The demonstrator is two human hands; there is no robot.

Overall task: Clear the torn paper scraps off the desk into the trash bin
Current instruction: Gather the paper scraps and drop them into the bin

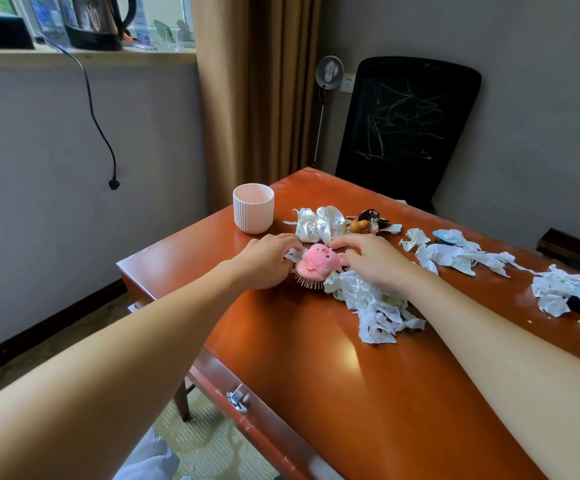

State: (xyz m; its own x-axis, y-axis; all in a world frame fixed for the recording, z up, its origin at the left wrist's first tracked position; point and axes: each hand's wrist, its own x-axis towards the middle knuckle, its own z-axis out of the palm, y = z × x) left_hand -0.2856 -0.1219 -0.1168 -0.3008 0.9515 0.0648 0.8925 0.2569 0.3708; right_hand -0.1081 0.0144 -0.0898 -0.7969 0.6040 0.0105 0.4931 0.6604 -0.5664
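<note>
Torn white paper scraps lie across the wooden desk [281, 341]: a heap [373, 306] near the middle, a strip [455, 258] further right, and another pile [562, 292] at the right edge. My left hand [268, 259] rests on the desk left of a pink pig hairbrush [316, 265], its fingers curled over a small scrap [293, 253]. My right hand [375, 259] reaches over the heap beside the brush, fingers bent and spread, touching the scraps beneath. No trash bin is in view.
A ribbed pale pink cup [254, 207] stands at the desk's far left. A white satin scrunchie [319, 223] and a small brown figurine [368, 221] lie behind the brush. A black chair [406, 126] stands beyond the desk. A drawer handle [237, 400] shows below the front edge.
</note>
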